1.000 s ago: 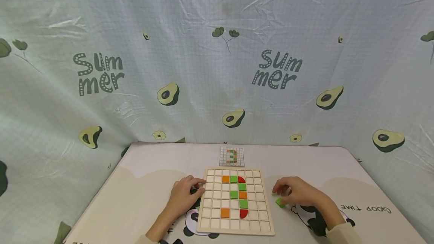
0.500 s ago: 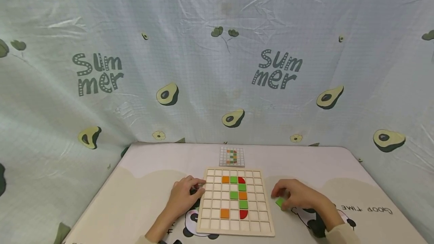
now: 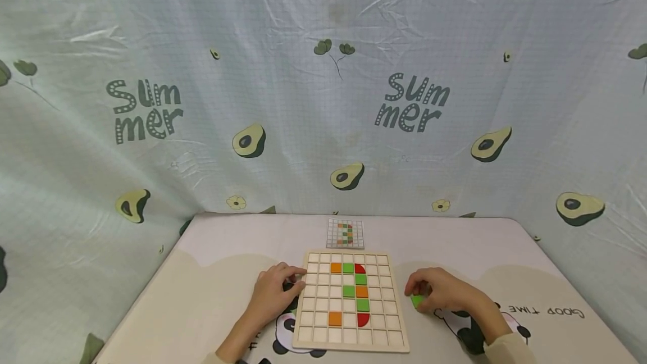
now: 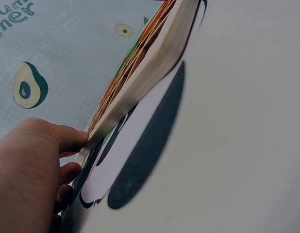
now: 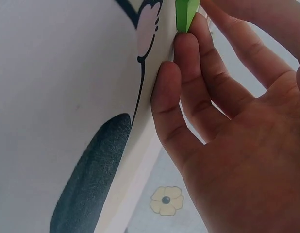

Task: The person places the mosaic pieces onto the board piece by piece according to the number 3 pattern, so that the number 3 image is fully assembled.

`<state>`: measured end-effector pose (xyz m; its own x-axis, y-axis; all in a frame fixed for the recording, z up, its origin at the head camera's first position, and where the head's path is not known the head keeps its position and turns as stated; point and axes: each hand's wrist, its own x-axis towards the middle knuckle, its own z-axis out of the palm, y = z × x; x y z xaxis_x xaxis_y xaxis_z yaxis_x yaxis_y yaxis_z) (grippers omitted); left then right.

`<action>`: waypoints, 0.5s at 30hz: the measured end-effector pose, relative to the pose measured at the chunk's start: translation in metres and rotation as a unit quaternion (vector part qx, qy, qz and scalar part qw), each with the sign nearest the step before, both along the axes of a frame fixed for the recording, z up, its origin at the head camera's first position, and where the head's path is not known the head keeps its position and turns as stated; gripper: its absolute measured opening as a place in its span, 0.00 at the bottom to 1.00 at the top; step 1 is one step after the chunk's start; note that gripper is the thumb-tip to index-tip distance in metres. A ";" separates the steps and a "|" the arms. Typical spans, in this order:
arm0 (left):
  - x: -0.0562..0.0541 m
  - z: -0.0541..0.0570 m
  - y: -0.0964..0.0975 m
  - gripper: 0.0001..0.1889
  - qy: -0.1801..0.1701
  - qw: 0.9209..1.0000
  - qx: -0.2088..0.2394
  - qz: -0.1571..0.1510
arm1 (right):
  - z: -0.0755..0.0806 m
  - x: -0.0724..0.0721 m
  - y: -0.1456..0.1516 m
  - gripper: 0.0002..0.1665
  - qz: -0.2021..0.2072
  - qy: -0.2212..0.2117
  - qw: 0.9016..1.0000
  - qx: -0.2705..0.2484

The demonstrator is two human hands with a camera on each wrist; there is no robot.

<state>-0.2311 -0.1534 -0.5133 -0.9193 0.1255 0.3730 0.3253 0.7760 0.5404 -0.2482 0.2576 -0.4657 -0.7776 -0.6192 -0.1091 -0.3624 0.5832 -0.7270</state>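
A wooden grid board (image 3: 401, 319) lies in the middle of the table, bearing orange, green and red tiles in a curved pattern. My left hand (image 3: 275, 291) rests at its left edge, index finger and thumb touching the rim; the left wrist view shows the thumb (image 4: 70, 138) against the board's side (image 4: 155, 63). Right of the board, my right hand (image 3: 445, 288) holds a green square block (image 3: 417, 301) between thumb and fingers, low over the table. In the right wrist view the green block (image 5: 185, 14) is at the fingertips, partly cut off by the frame's top.
A small pattern card (image 3: 345, 233) with a matching coloured grid lies just behind the board. The table cover (image 3: 232, 240) bears panda drawings and lettering. A cloth curtain (image 3: 303, 100) printed with avocados hangs behind and at both sides.
My right hand has lowered slightly, and its fingers now cover more of the green block. The left hand and the board stay where they were.
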 end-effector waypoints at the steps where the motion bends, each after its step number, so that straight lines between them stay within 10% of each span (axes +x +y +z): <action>1: 0.000 0.000 0.000 0.10 0.001 1.000 0.000 0.000 | 0.000 0.000 0.000 0.19 0.000 -0.001 1.000 0.001; 15: 0.001 0.002 0.001 0.10 -0.001 1.000 -0.002 0.003 | -0.001 0.000 -0.001 0.19 0.011 0.014 1.000 0.005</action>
